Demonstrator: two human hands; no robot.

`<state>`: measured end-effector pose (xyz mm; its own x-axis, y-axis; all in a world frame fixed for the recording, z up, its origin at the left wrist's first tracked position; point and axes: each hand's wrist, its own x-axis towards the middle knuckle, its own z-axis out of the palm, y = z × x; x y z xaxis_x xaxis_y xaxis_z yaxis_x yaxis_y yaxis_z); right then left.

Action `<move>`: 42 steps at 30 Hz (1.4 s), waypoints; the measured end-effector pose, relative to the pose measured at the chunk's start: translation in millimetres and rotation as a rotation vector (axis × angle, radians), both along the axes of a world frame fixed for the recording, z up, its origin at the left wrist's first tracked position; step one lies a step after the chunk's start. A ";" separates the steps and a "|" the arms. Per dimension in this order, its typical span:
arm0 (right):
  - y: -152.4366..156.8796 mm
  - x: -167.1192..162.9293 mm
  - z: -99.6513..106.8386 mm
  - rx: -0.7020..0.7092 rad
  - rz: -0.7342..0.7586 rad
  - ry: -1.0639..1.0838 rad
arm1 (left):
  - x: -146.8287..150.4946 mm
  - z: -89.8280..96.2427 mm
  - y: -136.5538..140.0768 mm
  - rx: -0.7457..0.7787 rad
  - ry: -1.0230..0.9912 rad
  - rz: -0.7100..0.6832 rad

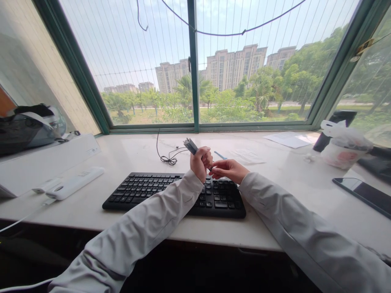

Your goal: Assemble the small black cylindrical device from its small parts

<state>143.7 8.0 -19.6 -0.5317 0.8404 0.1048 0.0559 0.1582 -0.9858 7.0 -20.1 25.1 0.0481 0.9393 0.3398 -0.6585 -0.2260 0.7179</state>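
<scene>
Closed around a dark grey, narrow object [191,145] with a ragged, paler top end, my left hand [200,164] is above the keyboard. What kind of object it is, I cannot tell. Just beside it, my right hand [229,170] has its fingertips pinched together on something small and dark, mostly hidden between the hands. Under both hands lies the black keyboard [146,188], its right-middle part covered by my left forearm. A thin black cable [168,160] lies coiled behind the keyboard. Close behind my right hand is a thin blue stick [220,155].
On the left are a white power strip [75,184] and a white box [51,162] with a dark-visored helmet [30,126] on it. A phone [365,194], a knotted plastic bag [345,146] and white paper [290,139] lie right. The window [195,127] borders the white tabletop.
</scene>
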 end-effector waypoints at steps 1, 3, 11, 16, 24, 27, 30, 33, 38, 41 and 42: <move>-0.1 -0.4 -1.0 0.032 -0.017 -0.017 | 0.0 -0.4 0.1 0.008 0.006 0.005; -0.3 -1.6 -2.8 0.062 -0.047 -0.038 | 0.1 -1.4 0.9 0.029 0.017 0.012; 1.8 -0.5 -2.5 0.169 -0.122 -0.131 | -4.2 -2.4 10.8 -0.006 -0.026 0.024; -0.6 0.2 0.9 0.117 -0.066 -0.069 | -8.0 0.3 13.2 -0.078 -0.102 0.007; -6.9 -8.6 0.5 -0.039 0.000 0.060 | -6.1 -1.4 10.8 -0.040 -0.125 -0.055; -5.4 -11.0 -0.9 -0.034 -0.035 0.043 | -4.3 -1.9 8.9 -0.015 -0.094 -0.063; -4.5 -11.2 -0.3 -0.039 -0.052 0.034 | -3.9 -1.2 8.0 0.013 -0.085 -0.056; -4.9 -9.9 1.7 -0.050 -0.065 0.018 | -4.9 0.1 8.1 0.028 -0.096 -0.050; -5.3 -8.8 4.0 -0.044 -0.063 0.013 | -6.6 1.4 9.2 0.030 -0.118 -0.045; -6.1 -9.5 5.5 -0.045 -0.065 0.009 | -7.2 2.0 8.9 0.043 -0.134 -0.025; -6.7 -9.8 6.3 -0.049 -0.066 0.009 | -7.4 2.5 8.4 0.048 -0.140 -0.028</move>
